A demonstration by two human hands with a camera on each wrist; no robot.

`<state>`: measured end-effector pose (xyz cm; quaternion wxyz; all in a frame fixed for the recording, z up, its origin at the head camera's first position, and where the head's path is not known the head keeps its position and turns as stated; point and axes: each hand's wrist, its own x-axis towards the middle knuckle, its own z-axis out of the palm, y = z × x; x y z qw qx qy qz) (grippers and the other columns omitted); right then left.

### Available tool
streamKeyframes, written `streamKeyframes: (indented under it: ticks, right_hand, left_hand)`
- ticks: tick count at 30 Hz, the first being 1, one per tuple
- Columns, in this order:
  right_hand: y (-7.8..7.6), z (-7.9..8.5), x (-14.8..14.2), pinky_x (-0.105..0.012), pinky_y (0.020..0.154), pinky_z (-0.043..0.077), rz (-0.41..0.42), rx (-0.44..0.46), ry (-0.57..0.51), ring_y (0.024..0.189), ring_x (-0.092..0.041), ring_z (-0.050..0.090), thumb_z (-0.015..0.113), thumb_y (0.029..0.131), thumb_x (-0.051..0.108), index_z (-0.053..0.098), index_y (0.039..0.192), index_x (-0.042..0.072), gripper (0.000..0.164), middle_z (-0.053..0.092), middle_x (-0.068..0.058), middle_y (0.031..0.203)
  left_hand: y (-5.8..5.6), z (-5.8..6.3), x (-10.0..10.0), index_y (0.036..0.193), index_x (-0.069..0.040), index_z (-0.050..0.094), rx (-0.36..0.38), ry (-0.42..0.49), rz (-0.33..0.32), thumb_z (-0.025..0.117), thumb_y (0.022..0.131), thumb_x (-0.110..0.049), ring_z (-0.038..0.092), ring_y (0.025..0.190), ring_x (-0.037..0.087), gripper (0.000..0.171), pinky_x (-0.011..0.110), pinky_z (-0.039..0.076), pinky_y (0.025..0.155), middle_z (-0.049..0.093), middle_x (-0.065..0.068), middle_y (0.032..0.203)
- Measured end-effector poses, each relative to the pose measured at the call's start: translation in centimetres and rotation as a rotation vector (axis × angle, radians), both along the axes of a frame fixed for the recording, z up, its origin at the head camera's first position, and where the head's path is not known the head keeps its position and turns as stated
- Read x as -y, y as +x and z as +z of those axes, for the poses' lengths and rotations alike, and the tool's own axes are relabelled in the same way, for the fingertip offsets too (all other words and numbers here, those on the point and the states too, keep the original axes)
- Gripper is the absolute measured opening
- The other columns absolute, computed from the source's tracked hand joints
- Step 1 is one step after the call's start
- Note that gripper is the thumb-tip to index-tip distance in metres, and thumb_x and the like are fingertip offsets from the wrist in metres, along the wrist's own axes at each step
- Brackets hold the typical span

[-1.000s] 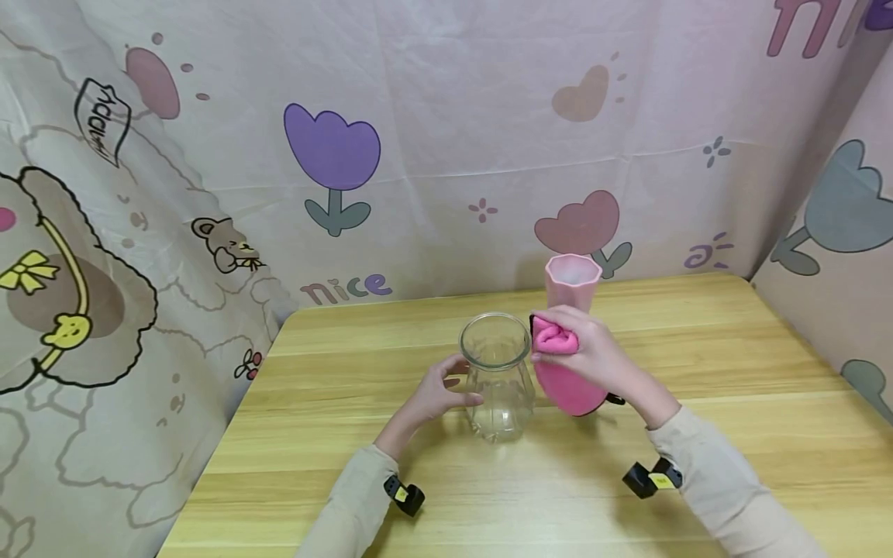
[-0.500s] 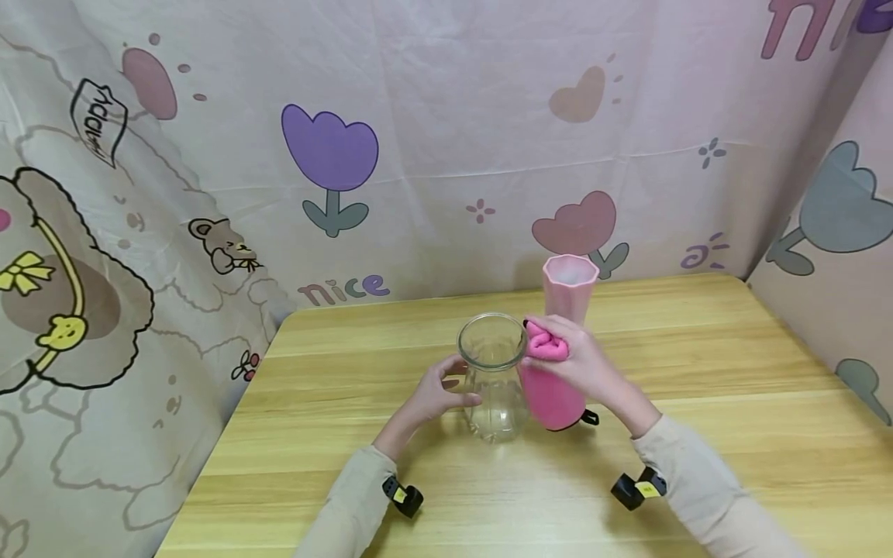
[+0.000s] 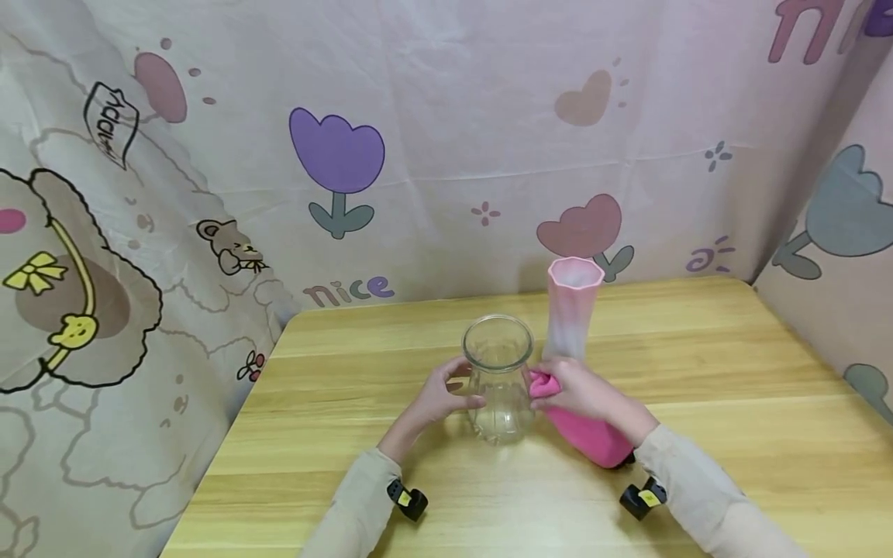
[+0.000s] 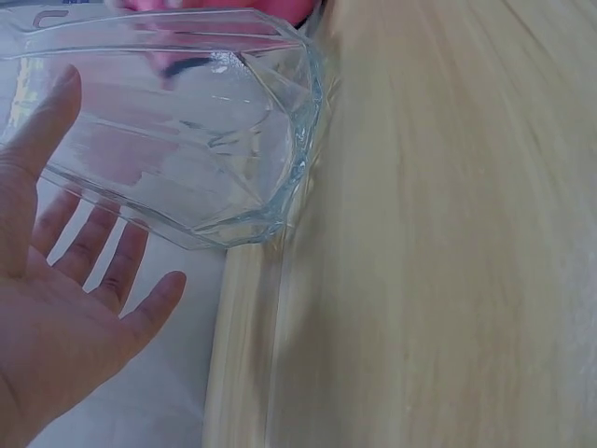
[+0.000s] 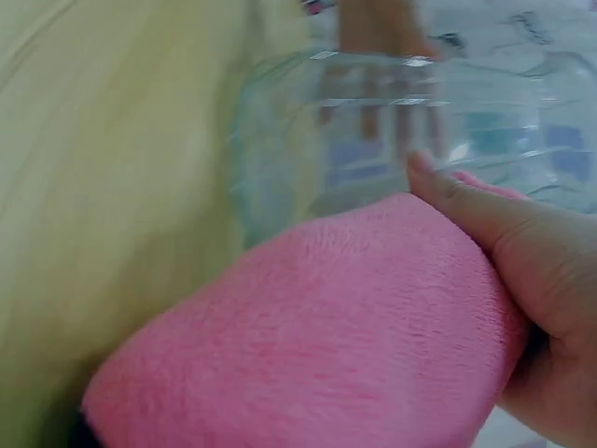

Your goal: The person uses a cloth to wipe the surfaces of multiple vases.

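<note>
A clear glass vase (image 3: 501,403) with a round rim stands upright on the table. My left hand (image 3: 441,397) holds its left side, thumb in front and fingers spread behind, as the left wrist view shows at the hand (image 4: 84,271). My right hand (image 3: 582,394) grips a bunched pink cloth (image 3: 593,438), a fleecy towel with dark edging, at the vase's right side. In the right wrist view the cloth (image 5: 326,327) fills the foreground and overlaps the glass. The part of the cloth inside the right palm is hidden.
A tall pink fluted vase (image 3: 574,310), paler toward its lower part, stands behind the right hand, its base hidden. The wooden table (image 3: 335,387) ends at a printed cloth backdrop (image 3: 446,155).
My right hand has moved down along the right side of the glass vase with the pink cloth, whose hanging end now swings rightward. My left hand and the vase have stayed in place.
</note>
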<state>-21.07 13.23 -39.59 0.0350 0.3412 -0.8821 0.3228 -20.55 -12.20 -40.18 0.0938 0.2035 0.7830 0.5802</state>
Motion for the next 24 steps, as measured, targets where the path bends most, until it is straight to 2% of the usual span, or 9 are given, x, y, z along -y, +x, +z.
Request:
streamKeyframes:
  ticks: [4, 7, 10, 14, 16, 21, 24]
  right_hand:
    - [0.3, 1.4, 0.3, -0.026, 0.071, 0.052, -0.023, -0.085, -0.168, 0.078, -0.01, 0.055, 0.078, 0.068, 0.015, 0.063, 0.094, 0.006, 0.031, 0.058, 0.004, 0.084]
    - [0.3, 1.7, 0.7, -0.025, 0.069, 0.051, -0.03, -0.111, -0.229, 0.077, -0.01, 0.053, 0.078, 0.068, 0.013, 0.061, 0.086, 0.01, 0.025, 0.056, 0.005, 0.082]
    - [0.3, 1.0, 0.7, -0.024, 0.069, 0.051, -0.043, -0.09, -0.175, 0.076, -0.009, 0.053, 0.078, 0.068, 0.016, 0.062, 0.088, 0.009, 0.027, 0.056, 0.005, 0.082]
    - [0.1, 0.0, 0.3, -0.026, 0.072, 0.051, -0.031, -0.06, -0.05, 0.078, -0.009, 0.054, 0.078, 0.07, 0.02, 0.063, 0.1, 0.003, 0.037, 0.058, 0.003, 0.084]
    - [0.1, 0.2, 0.1, -0.028, 0.073, 0.051, -0.027, -0.043, -0.055, 0.079, -0.01, 0.055, 0.078, 0.07, 0.02, 0.062, 0.103, 0.001, 0.041, 0.059, 0.001, 0.086]
    - [0.2, 1.2, 0.0, -0.033, 0.076, 0.052, -0.07, -0.05, -0.198, 0.082, -0.015, 0.057, 0.078, 0.069, 0.018, 0.062, 0.101, 0.002, 0.039, 0.06, -0.001, 0.089]
    - [0.0, 1.1, 0.3, -0.03, 0.072, 0.052, -0.054, -0.093, -0.173, 0.08, -0.013, 0.055, 0.078, 0.069, 0.02, 0.062, 0.093, 0.007, 0.032, 0.058, 0.002, 0.086]
  left_hand:
    - [0.0, 0.0, -0.1, 0.126, 0.001, 0.048, 0.002, 0.001, 0.006, 0.074, 0.071, -0.002, 0.045, 0.113, 0.034, 0.061, 0.05, 0.035, 0.099, 0.052, 0.02, 0.118]
    - [0.0, 0.1, -0.1, 0.126, 0.001, 0.048, 0.01, -0.001, 0.005, 0.074, 0.071, -0.003, 0.045, 0.113, 0.033, 0.061, 0.05, 0.035, 0.1, 0.052, 0.02, 0.118]
    - [0.0, 0.1, -0.1, 0.126, 0.001, 0.047, 0.017, -0.002, 0.001, 0.074, 0.071, -0.002, 0.044, 0.113, 0.034, 0.061, 0.049, 0.034, 0.1, 0.052, 0.02, 0.119]
    - [0.0, 0.1, -0.1, 0.126, 0.002, 0.047, 0.02, 0.001, 0.003, 0.073, 0.071, -0.002, 0.044, 0.113, 0.035, 0.062, 0.05, 0.034, 0.1, 0.051, 0.022, 0.119]
    - [0.0, 0.1, -0.1, 0.127, 0.002, 0.046, 0.02, 0.004, 0.003, 0.073, 0.071, -0.002, 0.044, 0.113, 0.035, 0.062, 0.05, 0.035, 0.1, 0.051, 0.022, 0.119]
    - [0.0, 0.0, -0.1, 0.127, 0.002, 0.046, 0.02, 0.006, 0.001, 0.074, 0.071, -0.003, 0.043, 0.113, 0.036, 0.062, 0.051, 0.034, 0.1, 0.051, 0.022, 0.12]
    - [-0.1, -0.2, -0.1, 0.127, 0.001, 0.047, 0.023, 0.003, 0.003, 0.074, 0.071, -0.003, 0.044, 0.113, 0.035, 0.062, 0.05, 0.034, 0.1, 0.051, 0.021, 0.12]
